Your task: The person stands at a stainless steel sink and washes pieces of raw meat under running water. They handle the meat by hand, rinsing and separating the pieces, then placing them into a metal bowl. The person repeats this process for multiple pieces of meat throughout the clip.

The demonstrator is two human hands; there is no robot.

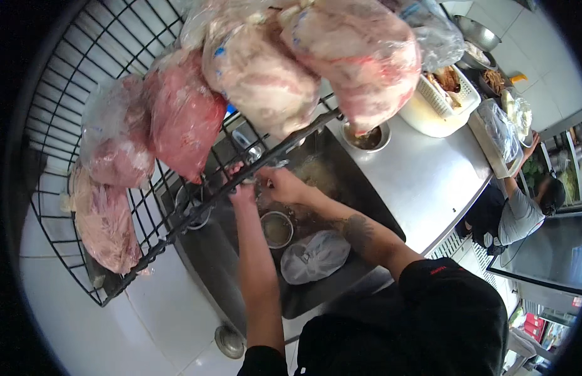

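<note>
Both of my hands are over a dark metal sink (380, 221), close together below the edge of a black wire rack (267, 157). My left hand (241, 181) is partly hidden behind the rack bars, and what it holds cannot be made out. Beside it on the right, my right hand (281, 185) has its fingers curled; its fingertips are blurred and any held thing is unclear. Under my forearms, a round metal bowl or cup (276, 229) with liquid stands in the sink. Next to it lies a tied translucent plastic bag (315, 257).
Plastic-wrapped raw meat (262, 75) fills the rack overhead. A metal bowl of dark liquid (367, 136) and a white plastic basket (460, 91) sit on the steel counter (422, 164). A co-worker (521, 211) stands at the right, reaching to a tray (490, 136).
</note>
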